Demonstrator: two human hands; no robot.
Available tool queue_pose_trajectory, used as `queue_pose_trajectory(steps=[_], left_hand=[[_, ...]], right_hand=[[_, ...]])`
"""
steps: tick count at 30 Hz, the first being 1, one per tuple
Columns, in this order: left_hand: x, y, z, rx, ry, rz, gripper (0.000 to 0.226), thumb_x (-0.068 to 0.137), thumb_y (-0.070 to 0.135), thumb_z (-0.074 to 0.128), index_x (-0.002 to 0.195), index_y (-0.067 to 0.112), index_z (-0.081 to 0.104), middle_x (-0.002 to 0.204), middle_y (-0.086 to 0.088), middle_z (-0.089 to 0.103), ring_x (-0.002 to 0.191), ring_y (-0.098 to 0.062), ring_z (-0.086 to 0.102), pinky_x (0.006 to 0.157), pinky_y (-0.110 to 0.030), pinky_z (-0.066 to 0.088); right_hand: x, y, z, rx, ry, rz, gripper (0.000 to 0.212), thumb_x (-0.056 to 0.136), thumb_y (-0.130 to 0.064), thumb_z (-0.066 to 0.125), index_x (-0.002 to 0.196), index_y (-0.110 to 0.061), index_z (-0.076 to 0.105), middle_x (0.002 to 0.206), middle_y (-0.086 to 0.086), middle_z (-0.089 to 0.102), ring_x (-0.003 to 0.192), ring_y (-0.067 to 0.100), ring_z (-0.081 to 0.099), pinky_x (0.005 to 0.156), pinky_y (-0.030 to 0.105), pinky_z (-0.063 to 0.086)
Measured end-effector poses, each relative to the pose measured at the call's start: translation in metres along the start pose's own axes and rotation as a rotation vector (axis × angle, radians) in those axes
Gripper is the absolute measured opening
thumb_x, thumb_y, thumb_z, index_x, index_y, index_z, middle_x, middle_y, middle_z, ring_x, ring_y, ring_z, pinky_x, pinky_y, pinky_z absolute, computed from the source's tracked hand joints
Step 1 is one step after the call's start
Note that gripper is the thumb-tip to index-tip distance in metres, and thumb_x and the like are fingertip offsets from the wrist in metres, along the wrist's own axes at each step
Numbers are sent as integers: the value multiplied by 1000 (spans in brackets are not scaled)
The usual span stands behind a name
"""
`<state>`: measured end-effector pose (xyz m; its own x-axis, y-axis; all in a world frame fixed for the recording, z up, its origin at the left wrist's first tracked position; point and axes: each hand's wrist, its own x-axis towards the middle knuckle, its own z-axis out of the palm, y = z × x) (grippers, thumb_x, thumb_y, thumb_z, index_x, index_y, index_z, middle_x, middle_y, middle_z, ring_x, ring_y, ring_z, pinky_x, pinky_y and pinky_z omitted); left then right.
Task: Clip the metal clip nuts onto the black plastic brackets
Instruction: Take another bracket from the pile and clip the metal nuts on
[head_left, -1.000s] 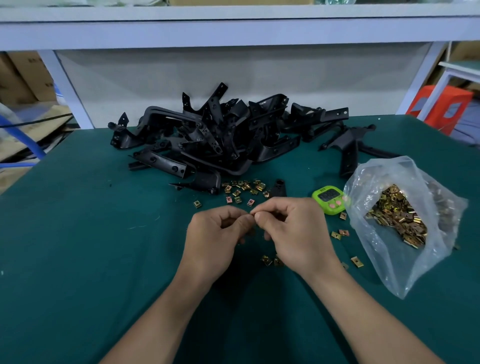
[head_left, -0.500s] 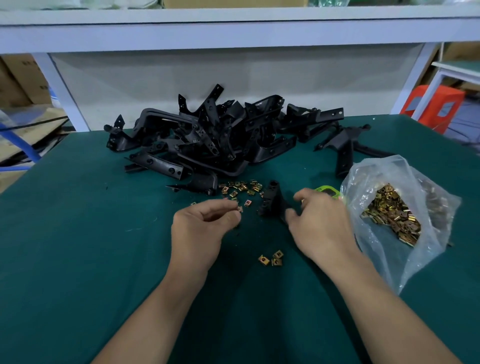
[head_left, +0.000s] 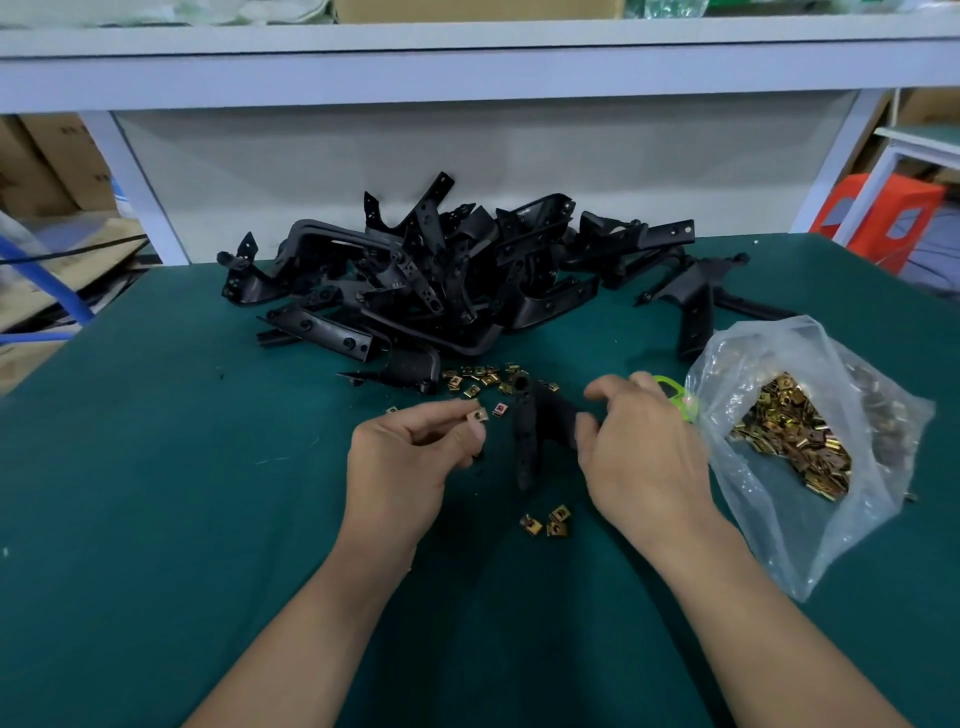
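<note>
My left hand pinches one brass-coloured clip nut between thumb and forefinger, just left of a black plastic bracket. My right hand grips that bracket by its right end, holding it at the middle of the green table. Three loose clip nuts lie in front of the bracket. Several more clip nuts are scattered behind it. A big heap of black brackets fills the back of the table.
A clear plastic bag full of clip nuts lies at the right. A green timer peeks out behind my right hand. A lone bracket lies back right. White shelf frame rises behind the table.
My hands, together one second ago, have parted. The right hand reached to the bracket and took hold of it; the left kept one clip nut.
</note>
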<state>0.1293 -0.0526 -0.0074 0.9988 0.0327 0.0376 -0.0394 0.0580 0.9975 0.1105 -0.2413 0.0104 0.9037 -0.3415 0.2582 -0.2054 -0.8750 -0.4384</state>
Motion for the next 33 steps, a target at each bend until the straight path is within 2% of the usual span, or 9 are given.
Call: queue_pose_trajectory(steps=[1, 3, 6, 9, 14, 19, 23, 33], left_hand=[[0, 0, 0, 6, -1, -1, 16, 82, 15, 85, 91, 28, 84, 85, -3, 80, 75, -16, 72, 71, -22, 59], [1, 0, 0, 22, -3, 1, 17, 82, 14, 85, 90, 29, 84, 85, -3, 80, 76, -17, 72, 72, -23, 60], [1, 0, 0, 39, -19, 1, 24, 83, 9, 83, 89, 33, 83, 84, -2, 80, 74, -14, 73, 72, -21, 59], [-1, 1, 2, 19, -53, 1, 30, 84, 2, 80, 87, 32, 84, 85, -2, 80, 75, -12, 73, 71, -17, 56], [-5, 6, 6, -82, -144, 1, 34, 87, -4, 74, 89, 28, 85, 88, -8, 80, 74, -12, 72, 69, -18, 56], [-8, 8, 7, -112, -180, 23, 31, 86, -3, 74, 90, 25, 85, 86, -12, 79, 70, -14, 71, 66, -19, 56], [-9, 9, 6, -116, -173, 17, 30, 86, -3, 74, 88, 24, 85, 84, -12, 79, 69, -14, 71, 65, -19, 56], [-11, 13, 7, -147, -152, -10, 26, 83, -2, 75, 86, 22, 85, 82, -14, 78, 68, -16, 71, 63, -19, 56]], right_hand=[[-1, -1, 0, -5, 33, 3, 20, 100, -35, 55, 110, -22, 67, 102, -4, 53, 77, 27, 53, 69, 36, 41], [-2, -3, 2, -30, 50, 39, 31, 99, -45, 50, 83, -21, 63, 84, -2, 60, 70, 28, 49, 64, 35, 35], [0, -4, 1, 8, -2, 112, 50, 100, -56, 42, 67, -21, 54, 67, 3, 60, 69, 33, 51, 64, 37, 36], [0, -5, 1, 23, -18, 107, 64, 99, -68, 32, 62, -20, 52, 64, 4, 56, 67, 35, 49, 64, 38, 38], [-5, -8, 6, 43, 15, 43, 69, 98, -73, 29, 65, -18, 54, 59, 1, 55, 61, 36, 47, 63, 39, 42], [-6, -7, 10, 49, 70, 20, 67, 98, -73, 34, 62, -18, 51, 53, -6, 43, 47, 17, 33, 59, 36, 35], [-5, -4, 12, 58, 78, 12, 68, 97, -74, 35, 59, -18, 48, 54, -4, 47, 53, 28, 41, 59, 36, 34], [-2, -2, 14, 79, 74, 47, 70, 95, -75, 38, 59, -16, 49, 54, 0, 50, 55, 30, 43, 58, 36, 37]])
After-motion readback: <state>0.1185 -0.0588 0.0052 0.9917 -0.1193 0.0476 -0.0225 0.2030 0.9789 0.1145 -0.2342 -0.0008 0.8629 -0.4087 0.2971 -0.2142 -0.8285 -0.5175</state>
